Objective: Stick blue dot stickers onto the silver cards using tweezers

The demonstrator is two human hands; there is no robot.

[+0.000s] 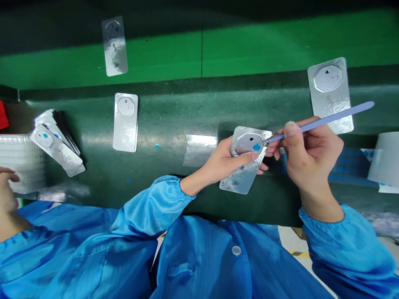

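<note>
My left hand (226,160) grips a silvery phone-back-shaped panel (237,180) above the dark green work surface, its thumb lying across the front. The panel is tilted and has an octagonal camera area with a dark hole. A round blue sticker (257,147) sits inside that area. Pinched in my right hand (313,155) is a pair of lilac tweezers (336,115), their tip at the right edge of the blue sticker. Whether the tip grips or only touches the sticker, I cannot tell. Some right-hand fingers are close to the panel's right edge.
Similar panels lie at the left (125,128), far left (115,52) and right (328,97). A fanned pile of panels (59,145) rests beside a ribbed translucent tray (21,160). Clear film (201,149) lies left of centre; a white roll (386,160) stands right. A co-worker's hand (8,203) shows left.
</note>
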